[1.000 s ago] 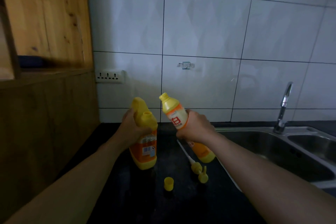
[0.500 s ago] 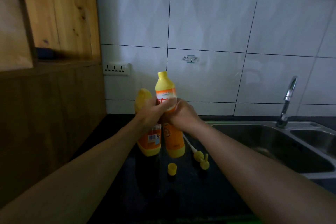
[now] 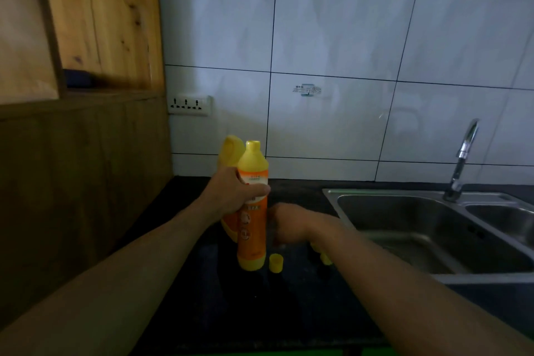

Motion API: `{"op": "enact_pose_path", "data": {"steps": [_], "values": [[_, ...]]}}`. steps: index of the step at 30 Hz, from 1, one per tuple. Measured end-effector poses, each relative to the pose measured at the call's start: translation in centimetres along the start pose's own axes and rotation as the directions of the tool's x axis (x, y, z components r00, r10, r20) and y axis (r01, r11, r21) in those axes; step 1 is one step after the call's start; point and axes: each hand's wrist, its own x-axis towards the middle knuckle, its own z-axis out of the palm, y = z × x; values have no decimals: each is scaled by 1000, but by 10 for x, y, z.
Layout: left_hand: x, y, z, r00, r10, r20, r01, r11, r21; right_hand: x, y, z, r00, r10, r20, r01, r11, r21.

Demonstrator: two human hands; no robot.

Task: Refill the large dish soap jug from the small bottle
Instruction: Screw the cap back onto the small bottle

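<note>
Small bottle (image 3: pixel 252 211): upright on table (image 3: pixel 289 312) near back edge, left hand (image 3: pixel 234 196) gripping it, hiding most of large jug (image 3: pixel 229 153). Right hand (image 3: pixel 289 225): blurred, grip unclear.

The dark desk (image 3: pixel 219 312) carries a jug (image 3: pixel 229 153), a bottle (image 3: pixel 252 237) and, at its 3 o'clock, a cap (image 3: pixel 276 262).

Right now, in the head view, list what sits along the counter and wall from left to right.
Wooden cabinet → wall socket → large jug → small bottle in the left hand → loose yellow cap → sink → faucet.
</note>
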Motion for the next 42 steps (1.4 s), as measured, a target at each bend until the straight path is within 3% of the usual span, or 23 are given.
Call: {"op": "enact_pose_path", "data": {"steps": [7, 12, 15, 17, 20, 24, 27, 34, 42], "values": [[-2, -17, 0, 999, -45, 8, 46, 999, -20, 8, 12, 34, 993, 108, 37, -104, 989, -101], [-2, -22, 1, 998, -30, 48, 32, 999, -43, 13, 14, 51, 995, 100, 17, -97, 984, -153], [-1, -21, 1, 993, -8, 114, 14, 998, -56, 14, 13, 46, 992, 95, -80, -104, 988, -118], [0, -23, 1, 991, 0, 136, 8, 998, -59, 15, 14, 32, 975, 94, -202, -97, 995, -5], [1, -25, 2, 988, 3, 154, 9, 997, -72, 6, 6, -2, 906, 72, -418, 23, 976, 217], [1, -27, 3, 986, -21, 168, 34, 997, -73, -10, -13, -47, 851, -17, -525, 225, 915, 336], [1, -29, 4, 986, -46, 160, 60, 995, -82, -13, -17, -65, 801, -78, -594, 245, 947, 207], [3, -34, 6, 987, -43, 152, 56, 995, -83, -13, -31, -74, 791, -247, -560, 204, 969, -139], [5, -39, 6, 988, -35, 151, 49, 995, -90, -16, -53, -85, 815, -348, -464, 190, 916, -352]]}}
